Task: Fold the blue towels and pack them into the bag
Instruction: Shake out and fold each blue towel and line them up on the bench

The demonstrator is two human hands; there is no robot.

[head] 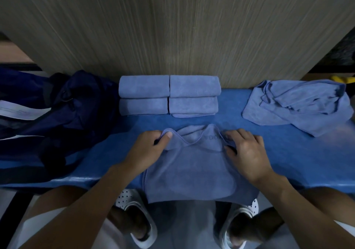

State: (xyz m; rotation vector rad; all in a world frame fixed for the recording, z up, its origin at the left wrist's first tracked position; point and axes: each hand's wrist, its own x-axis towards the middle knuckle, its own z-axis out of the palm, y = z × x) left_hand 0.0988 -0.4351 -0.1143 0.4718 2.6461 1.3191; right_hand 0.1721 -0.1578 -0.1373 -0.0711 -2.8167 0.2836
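Half-folded soft blue microfibre towel (192, 164) on near table edge, lower part overhanging, far hem pinched by left hand (151, 148) and right hand (247, 152). Dark navy fabric bag (63, 110) left, cropped, opening indiscernible.

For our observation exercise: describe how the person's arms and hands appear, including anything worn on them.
Both forearms are bare, with no sleeves in view. The left hand and right hand wear no gloves, and no rings, watch or bracelet can be seen. The nails look short and unpainted. The dim picture may hide small markings.
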